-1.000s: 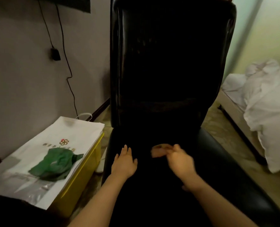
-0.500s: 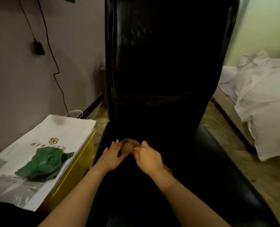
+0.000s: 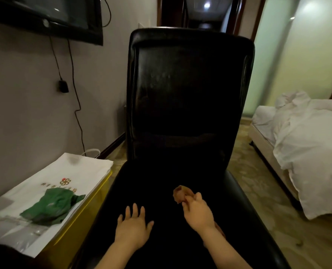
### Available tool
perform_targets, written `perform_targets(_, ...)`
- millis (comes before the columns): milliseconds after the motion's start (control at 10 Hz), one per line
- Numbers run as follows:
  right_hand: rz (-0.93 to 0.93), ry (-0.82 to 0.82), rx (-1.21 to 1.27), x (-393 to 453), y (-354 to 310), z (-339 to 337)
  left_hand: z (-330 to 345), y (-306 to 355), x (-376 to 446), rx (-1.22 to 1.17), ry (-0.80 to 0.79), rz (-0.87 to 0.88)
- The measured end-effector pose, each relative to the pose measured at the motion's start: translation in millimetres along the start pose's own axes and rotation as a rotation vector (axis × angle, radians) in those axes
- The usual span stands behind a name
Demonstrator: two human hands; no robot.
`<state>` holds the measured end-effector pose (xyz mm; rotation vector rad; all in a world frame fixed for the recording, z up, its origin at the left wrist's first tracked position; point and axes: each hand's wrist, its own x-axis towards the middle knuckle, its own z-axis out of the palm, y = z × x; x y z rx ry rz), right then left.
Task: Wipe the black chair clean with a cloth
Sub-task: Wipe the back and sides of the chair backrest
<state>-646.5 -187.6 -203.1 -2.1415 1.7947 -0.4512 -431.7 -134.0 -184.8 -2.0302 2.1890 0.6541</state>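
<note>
place: hotel-like bedroom | cues: unmade bed (image 3: 307,136), wall-mounted TV (image 3: 50,14), frosted-glass partition (image 3: 297,55)

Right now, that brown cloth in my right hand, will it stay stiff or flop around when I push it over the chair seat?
Probably floppy: the brown cloth sits crumpled and folded above the right hand, holding no flat shape. It looks light, pinched by fingertips alone. On the glossy black chair it may slide easily and bunch up unless pressed flat.

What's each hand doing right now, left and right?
Left hand: open, fingers spread, flat over the black chair seat, holding nothing.
Right hand: closed on the brown cloth.
</note>
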Motion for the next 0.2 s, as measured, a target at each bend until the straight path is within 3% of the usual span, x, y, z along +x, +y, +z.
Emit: perform_targets(200,-0.007,-0.324,-0.169,-3,-17,-41,-28,2,7,0.023,-0.168,-0.051)
